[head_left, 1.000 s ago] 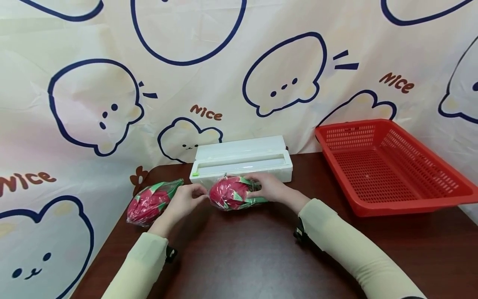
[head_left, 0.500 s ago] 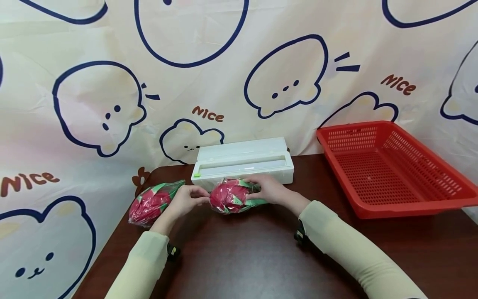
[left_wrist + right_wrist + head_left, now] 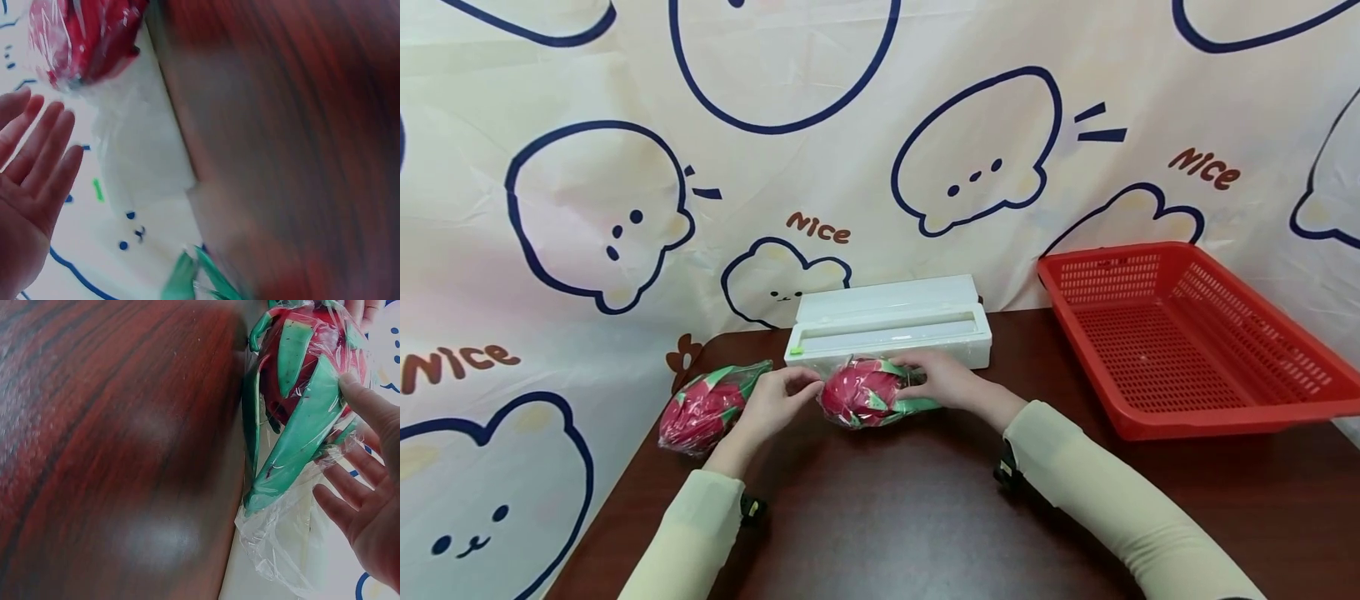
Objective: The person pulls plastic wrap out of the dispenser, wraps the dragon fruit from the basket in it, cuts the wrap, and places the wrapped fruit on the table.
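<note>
A pink dragon fruit [image 3: 859,393] with green scales lies on the table, covered in clear plastic wrap. My right hand [image 3: 946,379] grips its scaly right end; in the right wrist view the thumb presses on a green scale [image 3: 311,403]. Loose plastic wrap [image 3: 275,550] trails beyond that end. At the fruit's other tip, my left hand [image 3: 778,400] brings thumb and index tips together on the edge of the wrap. The left wrist view shows its other fingers [image 3: 53,150] fairly straight, below the fruit [image 3: 94,37].
A second wrapped dragon fruit [image 3: 700,412] lies left of my left hand, near the table's left edge. Behind the hands stands a long white wrap dispenser box [image 3: 887,342], its lid raised. A red perforated basket [image 3: 1217,421] occupies the right side. A patterned cloth [image 3: 760,183] hangs behind.
Both hands stay at the two ends of the dragon fruit, with only slight shifts of the left fingers at its tip. The whole head view has moved slightly.
</note>
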Demonstrator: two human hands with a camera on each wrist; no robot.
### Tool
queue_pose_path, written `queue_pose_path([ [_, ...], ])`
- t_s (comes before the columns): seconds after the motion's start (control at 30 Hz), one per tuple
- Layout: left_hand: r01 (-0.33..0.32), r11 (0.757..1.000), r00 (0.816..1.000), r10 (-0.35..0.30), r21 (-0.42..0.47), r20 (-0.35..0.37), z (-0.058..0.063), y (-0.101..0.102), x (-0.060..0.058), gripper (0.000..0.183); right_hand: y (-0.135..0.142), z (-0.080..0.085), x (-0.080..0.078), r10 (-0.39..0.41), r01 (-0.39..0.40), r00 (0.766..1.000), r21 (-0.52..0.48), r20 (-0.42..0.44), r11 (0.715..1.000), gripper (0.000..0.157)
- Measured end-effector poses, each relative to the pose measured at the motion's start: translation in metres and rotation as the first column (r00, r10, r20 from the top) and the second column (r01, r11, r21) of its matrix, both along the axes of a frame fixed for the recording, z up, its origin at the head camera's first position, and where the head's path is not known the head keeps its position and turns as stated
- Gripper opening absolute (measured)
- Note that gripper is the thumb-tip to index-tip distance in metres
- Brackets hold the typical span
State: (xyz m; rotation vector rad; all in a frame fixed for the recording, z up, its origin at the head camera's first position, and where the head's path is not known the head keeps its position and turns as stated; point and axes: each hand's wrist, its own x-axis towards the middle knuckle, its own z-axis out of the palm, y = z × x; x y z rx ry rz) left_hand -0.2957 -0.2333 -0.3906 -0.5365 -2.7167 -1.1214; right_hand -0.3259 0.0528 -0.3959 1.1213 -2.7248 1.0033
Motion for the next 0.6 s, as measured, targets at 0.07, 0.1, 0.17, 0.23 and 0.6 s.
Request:
queue_pose_path([
  [0.07, 0.026, 0.999, 0.998, -0.028, -0.036, -0.064, 0.001, 0.006, 0.002, 0.024, 0.001, 0.000, -0.001, 0.005, -0.005, 1.000, 0.000, -0.009, 1.000, 0.050],
  [0.1, 0.043, 0.998, 0.996, -0.047, -0.053, -0.081, 0.001, 0.009, 0.002, 0.030, 0.001, -0.001, -0.001, 0.009, -0.009, 1.000, 0.002, -0.013, 1.000, 0.050],
  [0.17, 0.070, 0.994, 0.994, -0.078, -0.089, -0.082, 0.002, 0.015, 0.004, 0.046, 0.000, -0.002, -0.001, 0.010, -0.010, 1.000, 0.007, -0.021, 1.000, 0.050],
  [0.23, 0.076, 0.989, 0.995, -0.083, -0.124, -0.049, 0.002, 0.020, 0.006, 0.061, -0.001, -0.003, -0.001, 0.008, -0.007, 1.000, 0.013, -0.026, 1.000, 0.051],
  [0.6, 0.093, 0.981, 0.996, -0.089, -0.173, 0.032, 0.002, 0.037, 0.002, 0.092, 0.001, -0.001, 0.001, -0.019, 0.019, 1.000, 0.036, -0.007, 0.999, 0.052],
])
